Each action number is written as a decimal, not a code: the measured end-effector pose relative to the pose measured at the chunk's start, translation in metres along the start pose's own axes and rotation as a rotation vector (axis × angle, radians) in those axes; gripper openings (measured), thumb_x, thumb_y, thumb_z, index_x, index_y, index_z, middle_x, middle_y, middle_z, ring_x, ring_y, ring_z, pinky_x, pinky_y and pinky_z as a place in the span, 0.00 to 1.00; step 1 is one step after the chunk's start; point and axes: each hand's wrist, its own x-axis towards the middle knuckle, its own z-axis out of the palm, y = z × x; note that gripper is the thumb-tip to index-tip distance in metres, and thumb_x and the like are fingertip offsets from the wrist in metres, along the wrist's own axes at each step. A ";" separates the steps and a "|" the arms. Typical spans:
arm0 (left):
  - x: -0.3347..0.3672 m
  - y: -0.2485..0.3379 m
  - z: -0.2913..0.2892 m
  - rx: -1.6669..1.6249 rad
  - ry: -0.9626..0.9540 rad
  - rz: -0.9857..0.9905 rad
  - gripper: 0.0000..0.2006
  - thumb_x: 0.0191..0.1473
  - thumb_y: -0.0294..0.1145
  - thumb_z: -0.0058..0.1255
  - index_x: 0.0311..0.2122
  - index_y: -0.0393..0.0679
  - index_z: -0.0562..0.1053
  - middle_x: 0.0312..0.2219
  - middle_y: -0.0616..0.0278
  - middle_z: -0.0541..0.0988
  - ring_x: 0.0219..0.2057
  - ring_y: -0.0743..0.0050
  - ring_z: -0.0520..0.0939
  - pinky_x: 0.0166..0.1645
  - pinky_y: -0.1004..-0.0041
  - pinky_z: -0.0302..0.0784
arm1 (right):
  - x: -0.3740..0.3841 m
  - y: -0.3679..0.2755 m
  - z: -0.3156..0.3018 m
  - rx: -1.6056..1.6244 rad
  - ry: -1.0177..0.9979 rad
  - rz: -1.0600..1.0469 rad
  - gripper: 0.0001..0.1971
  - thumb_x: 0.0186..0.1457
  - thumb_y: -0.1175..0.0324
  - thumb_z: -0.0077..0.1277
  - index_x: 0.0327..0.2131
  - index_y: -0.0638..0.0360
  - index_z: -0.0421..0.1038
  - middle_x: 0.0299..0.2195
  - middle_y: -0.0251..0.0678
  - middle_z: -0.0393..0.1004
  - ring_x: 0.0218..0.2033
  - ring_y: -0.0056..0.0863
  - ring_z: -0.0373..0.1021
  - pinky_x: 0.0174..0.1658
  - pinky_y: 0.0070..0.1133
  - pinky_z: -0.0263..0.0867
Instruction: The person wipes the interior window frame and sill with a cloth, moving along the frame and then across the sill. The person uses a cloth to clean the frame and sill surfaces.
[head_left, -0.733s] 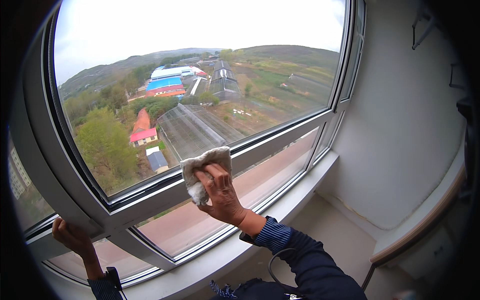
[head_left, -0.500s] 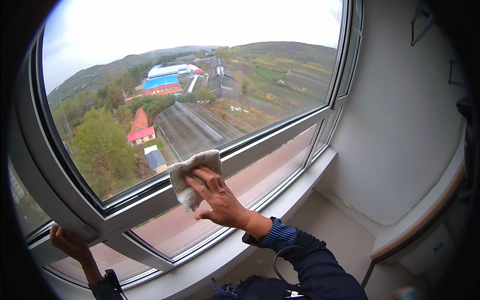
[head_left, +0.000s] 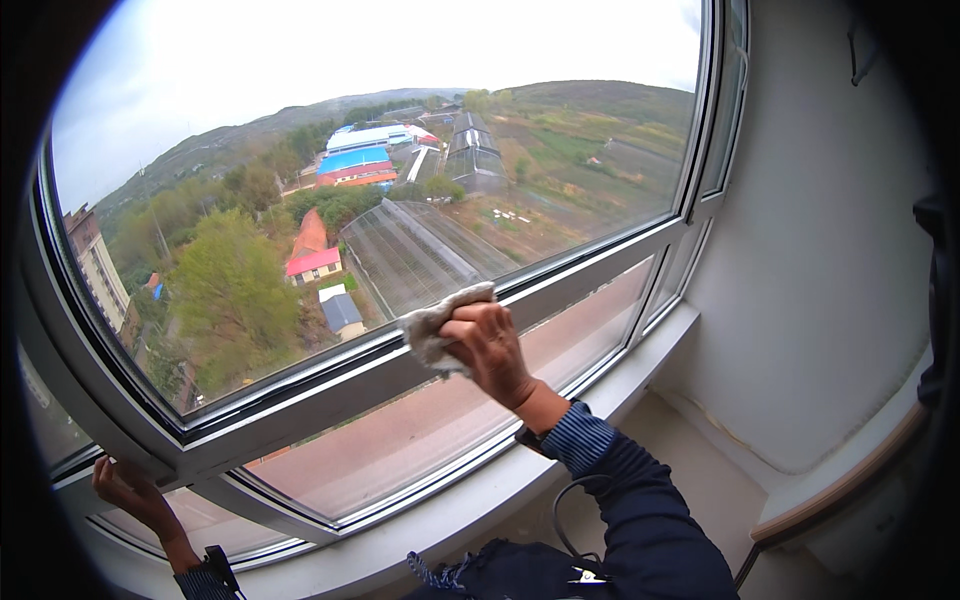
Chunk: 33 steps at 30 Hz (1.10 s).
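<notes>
My right hand [head_left: 490, 350] is closed on a crumpled whitish-grey cloth [head_left: 428, 338]. It presses the cloth against the grey metal crossbar [head_left: 300, 415] of the window, at the lower edge of the large glass pane [head_left: 560, 190]. Part of the cloth is hidden under the fingers. At the lower left, my left hand [head_left: 135, 497] has its bent fingers hooked on the window frame [head_left: 110, 400], close to where an upright meets the crossbar. The fingertips of that hand are partly hidden.
Lower panes [head_left: 400, 445] sit below the crossbar, above a pale sill [head_left: 450, 510]. A white wall [head_left: 810, 240] rises on the right, with a brown-edged ledge [head_left: 840, 480] near it. A dark cable [head_left: 560, 515] loops by my right sleeve. Fields and buildings show outside.
My right hand has moved the cloth rightward along the crossbar, and its fingers are more bunched around it. My left hand stays at the frame. The view has shifted slightly.
</notes>
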 end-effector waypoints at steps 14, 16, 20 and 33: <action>0.010 0.355 0.068 -0.637 -0.286 0.524 0.09 0.53 0.28 0.60 0.39 0.46 0.73 0.44 0.57 0.70 0.50 0.55 0.73 0.56 0.57 0.70 | -0.020 0.032 -0.013 -0.014 0.159 0.198 0.12 0.58 0.73 0.58 0.47 0.56 0.73 0.47 0.39 0.72 0.52 0.43 0.67 0.59 0.36 0.61; 0.013 0.376 0.080 -0.557 -0.309 0.550 0.09 0.53 0.28 0.62 0.38 0.46 0.73 0.43 0.58 0.70 0.48 0.58 0.74 0.54 0.59 0.71 | -0.016 0.017 -0.006 0.019 0.116 0.172 0.16 0.57 0.73 0.60 0.49 0.53 0.72 0.49 0.37 0.71 0.54 0.41 0.65 0.61 0.37 0.59; 0.013 0.381 0.084 -0.573 -0.210 0.533 0.09 0.54 0.28 0.62 0.37 0.46 0.74 0.35 0.61 0.71 0.39 0.61 0.76 0.44 0.63 0.71 | -0.021 0.064 -0.031 -0.022 0.064 0.028 0.19 0.53 0.73 0.63 0.49 0.48 0.72 0.47 0.33 0.71 0.50 0.38 0.67 0.57 0.34 0.61; 0.008 0.390 0.087 -0.455 -0.243 0.439 0.10 0.57 0.33 0.60 0.30 0.46 0.70 0.31 0.61 0.70 0.34 0.61 0.72 0.40 0.63 0.69 | -0.010 -0.005 0.022 -0.003 0.113 0.050 0.15 0.58 0.66 0.60 0.48 0.51 0.71 0.47 0.37 0.70 0.51 0.40 0.66 0.58 0.37 0.58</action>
